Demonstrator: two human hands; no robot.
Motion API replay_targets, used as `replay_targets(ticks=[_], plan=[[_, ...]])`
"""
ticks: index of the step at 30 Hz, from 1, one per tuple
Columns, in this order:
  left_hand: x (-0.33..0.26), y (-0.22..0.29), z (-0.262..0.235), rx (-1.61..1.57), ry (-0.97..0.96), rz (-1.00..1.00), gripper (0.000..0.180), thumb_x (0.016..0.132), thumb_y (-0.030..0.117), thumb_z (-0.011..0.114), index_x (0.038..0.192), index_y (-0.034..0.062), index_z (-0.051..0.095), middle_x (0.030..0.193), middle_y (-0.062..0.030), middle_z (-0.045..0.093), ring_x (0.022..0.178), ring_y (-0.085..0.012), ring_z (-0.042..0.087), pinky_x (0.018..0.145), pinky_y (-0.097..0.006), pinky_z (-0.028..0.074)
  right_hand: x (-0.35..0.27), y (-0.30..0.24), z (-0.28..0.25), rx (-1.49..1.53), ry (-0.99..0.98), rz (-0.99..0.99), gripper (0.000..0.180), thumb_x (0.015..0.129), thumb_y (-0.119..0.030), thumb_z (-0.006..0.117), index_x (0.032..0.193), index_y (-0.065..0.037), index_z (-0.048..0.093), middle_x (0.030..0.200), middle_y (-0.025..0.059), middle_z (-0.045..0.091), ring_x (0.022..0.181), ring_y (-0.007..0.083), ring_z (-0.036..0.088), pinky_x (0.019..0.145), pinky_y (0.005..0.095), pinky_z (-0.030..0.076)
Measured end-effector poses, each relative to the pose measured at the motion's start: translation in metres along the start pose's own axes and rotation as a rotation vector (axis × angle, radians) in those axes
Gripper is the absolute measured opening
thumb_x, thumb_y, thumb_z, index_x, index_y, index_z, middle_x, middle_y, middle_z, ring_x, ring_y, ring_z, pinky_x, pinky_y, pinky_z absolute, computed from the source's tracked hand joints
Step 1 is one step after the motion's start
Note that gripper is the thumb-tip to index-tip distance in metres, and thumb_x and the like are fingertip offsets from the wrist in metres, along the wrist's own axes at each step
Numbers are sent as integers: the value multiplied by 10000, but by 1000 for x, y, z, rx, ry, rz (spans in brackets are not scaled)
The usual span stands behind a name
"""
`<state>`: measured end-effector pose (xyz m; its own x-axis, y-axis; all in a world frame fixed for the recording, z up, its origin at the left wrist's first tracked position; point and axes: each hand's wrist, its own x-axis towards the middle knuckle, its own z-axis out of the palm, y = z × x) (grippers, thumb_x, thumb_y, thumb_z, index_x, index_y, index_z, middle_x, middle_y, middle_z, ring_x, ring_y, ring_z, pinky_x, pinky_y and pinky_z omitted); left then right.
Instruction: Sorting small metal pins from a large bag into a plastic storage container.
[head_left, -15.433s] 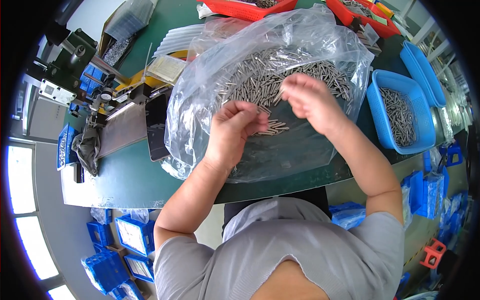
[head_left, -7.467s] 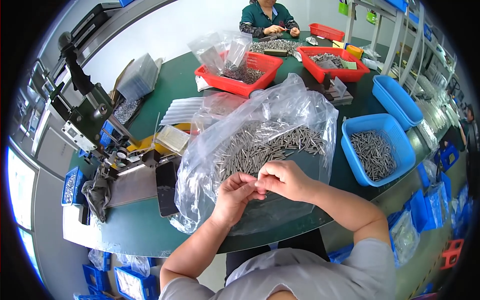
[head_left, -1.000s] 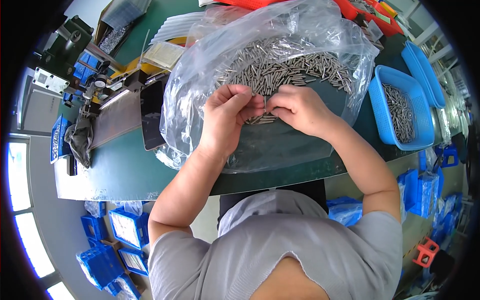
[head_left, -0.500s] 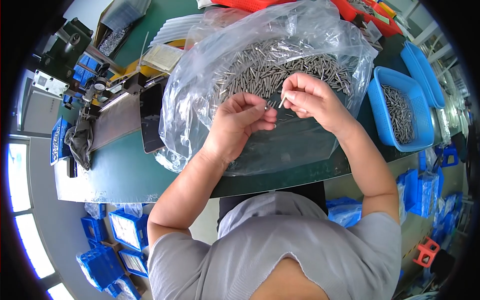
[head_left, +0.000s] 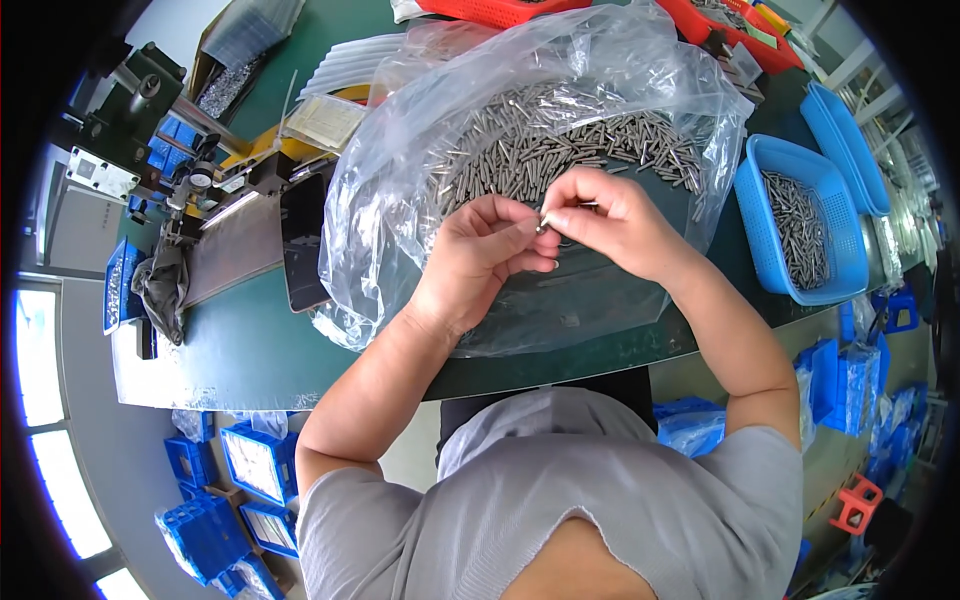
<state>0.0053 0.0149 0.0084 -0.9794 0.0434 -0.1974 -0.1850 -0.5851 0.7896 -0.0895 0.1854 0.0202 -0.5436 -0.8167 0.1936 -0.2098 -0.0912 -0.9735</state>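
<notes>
My left hand [head_left: 482, 250] is closed in a pinch, a small shiny metal part [head_left: 541, 228] showing at its fingertips. Against that part press the fingertips of my right hand [head_left: 615, 225], also pinched; the thin pin seen there half a second ago is mostly hidden by the fingers. Both hands hover over a clear plastic bag [head_left: 375, 200] spread on the table. Just beyond them, a heap of loose grey metal pins [head_left: 520, 155] lies on the bag.
A blue basket [head_left: 752, 215] of similar metal pins stands on the right, beside another blue basket [head_left: 845, 150]. Red trays [head_left: 490, 10] sit at the back. On the left are a black phone-like slab [head_left: 303, 240] and a metal fixture [head_left: 125, 130]. The green table edge [head_left: 250, 385] curves nearby.
My right hand has moved left and slightly down, bringing its fingertips and the pin to the part in my left hand. The left hand has barely moved.
</notes>
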Motion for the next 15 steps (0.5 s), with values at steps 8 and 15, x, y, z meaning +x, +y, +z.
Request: replay_targets(ticks=[8,15], plan=[[2,0,-2,28,78,68,96,896,52,520,934,-24,564,861,-157,644,771,-219,647,722,-319,547,5,2,-17,480,133,271,160,885,-194,529,911,-38,551,748,5,529,606,55,452,575,175,398],[0,7,-3,34,180,146,97,895,66,514,941,-8,556,857,-150,639,772,-212,637,721,-311,536,11,12,-35,841,42,266,157,853,-138,518,955,-30,570,785,19,563,632,91,510,510,219,394]])
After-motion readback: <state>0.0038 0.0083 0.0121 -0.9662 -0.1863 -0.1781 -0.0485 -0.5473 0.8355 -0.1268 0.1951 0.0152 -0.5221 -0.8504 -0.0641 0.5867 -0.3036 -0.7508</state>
